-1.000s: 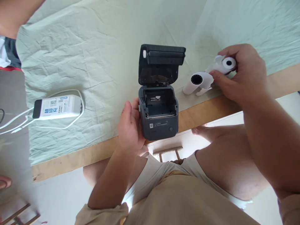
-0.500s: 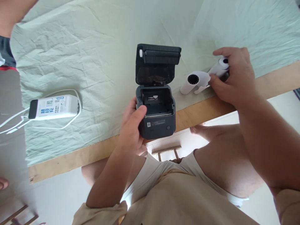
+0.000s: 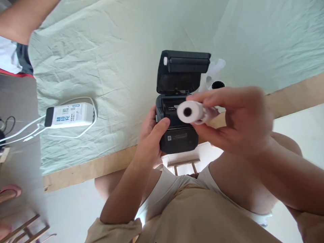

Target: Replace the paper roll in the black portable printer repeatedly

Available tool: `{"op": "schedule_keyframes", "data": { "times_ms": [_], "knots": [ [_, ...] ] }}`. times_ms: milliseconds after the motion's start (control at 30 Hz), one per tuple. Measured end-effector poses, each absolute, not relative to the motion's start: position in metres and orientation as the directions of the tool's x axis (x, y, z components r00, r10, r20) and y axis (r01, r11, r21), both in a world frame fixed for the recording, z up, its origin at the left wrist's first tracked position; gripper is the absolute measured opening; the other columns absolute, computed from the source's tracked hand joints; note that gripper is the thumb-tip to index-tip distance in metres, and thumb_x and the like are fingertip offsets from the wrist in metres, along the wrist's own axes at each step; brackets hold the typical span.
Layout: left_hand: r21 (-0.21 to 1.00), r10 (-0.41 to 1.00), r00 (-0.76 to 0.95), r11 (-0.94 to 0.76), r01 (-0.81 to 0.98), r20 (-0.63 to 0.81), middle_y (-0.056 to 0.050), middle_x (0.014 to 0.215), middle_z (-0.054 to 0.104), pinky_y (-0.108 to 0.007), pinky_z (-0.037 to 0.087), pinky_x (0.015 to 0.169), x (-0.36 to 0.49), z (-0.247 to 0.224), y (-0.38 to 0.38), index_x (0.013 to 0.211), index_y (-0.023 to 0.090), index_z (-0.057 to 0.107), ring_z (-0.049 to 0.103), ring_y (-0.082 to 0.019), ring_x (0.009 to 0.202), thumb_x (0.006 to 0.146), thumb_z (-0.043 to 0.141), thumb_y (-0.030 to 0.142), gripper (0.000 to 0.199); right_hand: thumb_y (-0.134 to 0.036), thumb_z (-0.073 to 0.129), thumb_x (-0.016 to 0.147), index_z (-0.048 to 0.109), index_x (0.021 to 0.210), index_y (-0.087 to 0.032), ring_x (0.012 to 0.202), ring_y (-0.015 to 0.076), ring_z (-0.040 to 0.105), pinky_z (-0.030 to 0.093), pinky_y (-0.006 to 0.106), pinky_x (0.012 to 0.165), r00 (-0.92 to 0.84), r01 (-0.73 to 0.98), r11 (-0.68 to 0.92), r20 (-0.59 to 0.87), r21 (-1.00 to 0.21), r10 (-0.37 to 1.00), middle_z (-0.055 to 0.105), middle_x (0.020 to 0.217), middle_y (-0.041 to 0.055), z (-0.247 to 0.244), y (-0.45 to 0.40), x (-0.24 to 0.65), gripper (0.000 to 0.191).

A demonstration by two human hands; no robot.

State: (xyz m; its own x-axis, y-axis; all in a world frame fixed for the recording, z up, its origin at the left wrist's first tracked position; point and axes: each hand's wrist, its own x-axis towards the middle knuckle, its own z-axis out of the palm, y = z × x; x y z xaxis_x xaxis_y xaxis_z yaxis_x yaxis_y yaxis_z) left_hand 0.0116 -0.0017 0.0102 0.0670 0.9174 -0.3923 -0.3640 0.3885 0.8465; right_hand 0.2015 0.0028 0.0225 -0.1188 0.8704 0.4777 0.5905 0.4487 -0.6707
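Note:
My left hand (image 3: 154,131) grips the left side of a dark label printer (image 3: 179,141), thumb over its edge. The printer's lid (image 3: 179,81) is flipped up, and its paper bay (image 3: 168,116) lies partly hidden behind my right hand. Between the thumb and fingers of my right hand (image 3: 243,118), which is blurred, is a white paper roll (image 3: 193,112) with a dark hole in its end. That roll is over the right part of the bay; whether it touches the printer I cannot tell. Behind my right hand stands another white roll (image 3: 218,84) with a wide dark core.
A white box-shaped device (image 3: 72,114) with white cables lies on the left of the green cloth (image 3: 121,60). The table's wooden edge (image 3: 93,163) runs along the front. Another person's arm (image 3: 27,18) shows at the top left. A wooden stool (image 3: 27,233) stands at the lower left.
My right hand has picked up the white paper roll from the cloth and brought it left over the open printer. My left hand still holds the printer; the whole view has shifted slightly.

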Motion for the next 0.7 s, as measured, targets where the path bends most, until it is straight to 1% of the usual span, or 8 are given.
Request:
{"op": "schedule_keyframes", "data": {
  "times_ms": [67,133,200,300,400,500,567,700],
  "knots": [
    [0.849,0.92,0.067,0.384,-0.362,-0.387,-0.001,0.087,0.077,-0.026,0.055,0.058,0.009,0.01,-0.002,0.113,0.023,0.073,0.073,-0.018,0.071,0.086,0.089,0.044,0.038,-0.013,0.069,0.091,0.067,0.099,-0.034,0.084,0.0204,0.082,0.067,0.042,0.081,-0.229,0.599,0.595,0.597,-0.536,0.769,0.087,0.108,-0.0052,0.021,0.01,0.194,0.023],
    [0.848,0.917,0.064,0.389,-0.359,-0.393,0.0,0.088,0.077,-0.025,0.055,0.059,0.008,0.009,-0.003,0.114,0.023,0.074,0.073,-0.018,0.073,0.085,0.09,0.043,0.038,-0.01,0.067,0.093,0.067,0.095,-0.034,0.083,0.0205,0.083,0.067,0.042,0.079,-0.303,0.613,0.643,0.615,-0.459,0.728,0.088,0.108,-0.0063,0.017,0.016,0.193,0.023],
    [0.847,0.914,0.064,0.395,-0.355,-0.4,-0.001,0.088,0.078,-0.026,0.055,0.06,0.007,0.007,-0.003,0.115,0.024,0.075,0.074,-0.02,0.077,0.085,0.09,0.042,0.037,-0.016,0.068,0.094,0.066,0.09,-0.033,0.085,0.021,0.085,0.066,0.043,0.08,-0.325,0.605,0.635,0.58,-0.479,0.747,0.088,0.107,-0.0073,0.012,0.02,0.195,0.018],
    [0.844,0.916,0.083,0.395,-0.363,-0.393,-0.001,0.087,0.077,-0.027,0.055,0.06,0.007,0.006,-0.003,0.114,0.026,0.076,0.075,-0.021,0.078,0.087,0.089,0.042,0.034,-0.017,0.068,0.095,0.063,0.087,-0.032,0.093,0.0226,0.085,0.063,0.042,0.077,-0.329,0.566,0.679,0.628,-0.467,0.706,0.088,0.105,-0.0063,0.009,0.021,0.198,0.018],
    [0.831,0.92,0.107,0.387,-0.399,-0.377,0.0,0.085,0.075,-0.025,0.055,0.058,0.007,0.004,-0.003,0.113,0.025,0.075,0.073,-0.018,0.072,0.087,0.089,0.044,0.034,-0.008,0.068,0.093,0.061,0.088,-0.029,0.088,0.0218,0.081,0.056,0.04,0.073,-0.326,0.554,0.721,0.689,-0.416,0.647,0.085,0.097,-0.0011,0.011,0.018,0.201,0.023],
    [0.838,0.931,0.113,0.362,-0.408,-0.347,0.0,0.085,0.075,-0.024,0.056,0.057,0.006,0.004,-0.002,0.11,0.023,0.072,0.072,-0.017,0.071,0.085,0.09,0.05,0.041,-0.01,0.071,0.094,0.063,0.09,-0.027,0.08,0.0203,0.075,0.051,0.04,0.072,-0.386,0.503,0.794,0.733,-0.342,0.56,0.081,0.091,0.0007,0.013,0.012,0.204,0.019],
    [0.853,0.931,0.136,0.364,-0.374,-0.338,0.0,0.087,0.075,-0.025,0.057,0.057,0.005,0.005,-0.001,0.111,0.022,0.07,0.072,-0.017,0.072,0.081,0.093,0.051,0.048,-0.012,0.069,0.098,0.062,0.093,-0.026,0.084,0.0188,0.075,0.05,0.039,0.073,-0.48,0.493,0.82,0.695,-0.291,0.536,0.081,0.094,0.0004,0.011,0.008,0.205,0.016],
    [0.865,0.906,0.161,0.422,-0.273,-0.391,0.0,0.095,0.078,-0.027,0.064,0.065,0.002,0.009,0.001,0.121,0.024,0.066,0.074,-0.02,0.079,0.068,0.098,0.027,0.063,-0.03,0.064,0.107,0.063,0.095,-0.025,0.095,0.0198,0.077,0.054,0.04,0.079,-0.522,0.47,0.84,0.681,-0.272,0.513,0.08,0.094,0.0018,0.008,0.004,0.207,0.013]
  ]
}}
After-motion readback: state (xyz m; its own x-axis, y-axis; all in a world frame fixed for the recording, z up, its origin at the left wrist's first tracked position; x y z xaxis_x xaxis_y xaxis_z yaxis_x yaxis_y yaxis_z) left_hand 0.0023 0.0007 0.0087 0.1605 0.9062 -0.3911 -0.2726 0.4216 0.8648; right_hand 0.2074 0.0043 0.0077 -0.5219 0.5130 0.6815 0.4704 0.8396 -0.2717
